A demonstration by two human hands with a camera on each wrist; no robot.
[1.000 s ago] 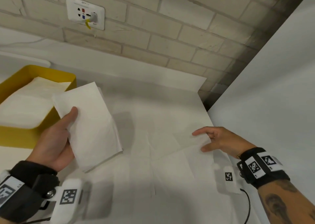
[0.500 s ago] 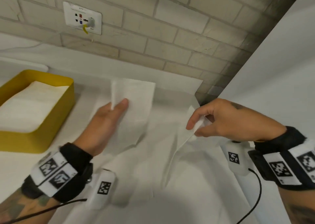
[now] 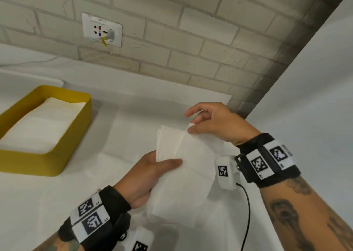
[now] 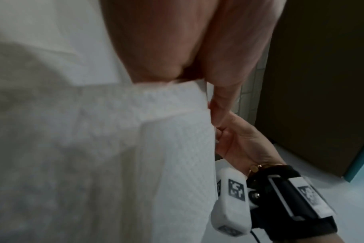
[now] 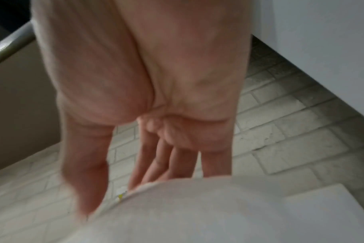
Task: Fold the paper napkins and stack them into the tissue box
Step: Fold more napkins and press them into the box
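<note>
- A folded white paper napkin (image 3: 183, 166) was held in the air above the white counter (image 3: 38, 203), to the right of the yellow tissue box (image 3: 44, 163) and well apart from it.
- The napkin was a thin, soft rectangle; the left wrist view showed a fine quilted emboss on its surface (image 4: 168, 164) and layered edges at its top.
- The left hand (image 3: 145, 178) gripped the napkin's left edge, thumb lying across the front of the sheet and fingers hidden behind it.
- The right hand (image 3: 214, 123) pinched the napkin's upper right corner between thumb and fingers, on the side farthest from the box.
- The tissue box was an open, round-cornered tray with smooth walls, holding a flat stack of white napkins (image 3: 42, 124) below its rim.
- More white napkin sheets (image 3: 118, 136) lay flat on the counter between the box and the hands.
- Beyond the box rose a pale brick wall (image 3: 191, 41) carrying a white socket plate (image 3: 102, 30).
- A plain white panel (image 3: 305, 98) closed off the counter on the side far from the box.
</note>
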